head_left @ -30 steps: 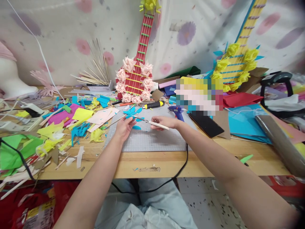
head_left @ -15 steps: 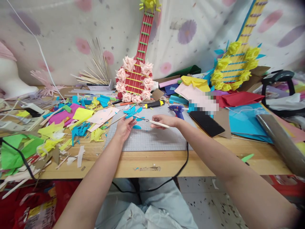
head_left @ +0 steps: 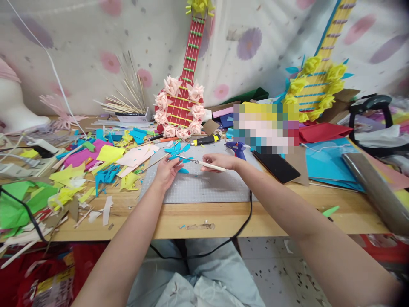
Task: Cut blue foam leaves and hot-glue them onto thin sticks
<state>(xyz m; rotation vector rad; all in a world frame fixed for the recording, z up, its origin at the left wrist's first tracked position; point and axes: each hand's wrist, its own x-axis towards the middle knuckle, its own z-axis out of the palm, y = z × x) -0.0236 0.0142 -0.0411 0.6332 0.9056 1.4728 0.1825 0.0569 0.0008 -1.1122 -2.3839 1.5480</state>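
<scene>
My left hand (head_left: 166,172) is closed in a pinch on a blue paper flower (head_left: 177,150) held just above the grey cutting mat (head_left: 204,187). My right hand (head_left: 219,161) grips a slim cream-handled craft knife (head_left: 207,164) whose metal tip points left and touches the flower. A loose blue petal (head_left: 183,171) lies on the mat under the two hands.
A blue glue gun (head_left: 237,149) lies right behind my right hand, its black cord (head_left: 249,213) running over the table's front edge. A black phone (head_left: 276,166) lies right of it. Coloured paper scraps (head_left: 79,170) cover the left side. A red paper guitar (head_left: 185,98) leans on the backdrop; wooden sticks (head_left: 128,98) stand beside it.
Both hands hold nearly still; the camera shifted slightly. The knife tip stays at the blue flower.
</scene>
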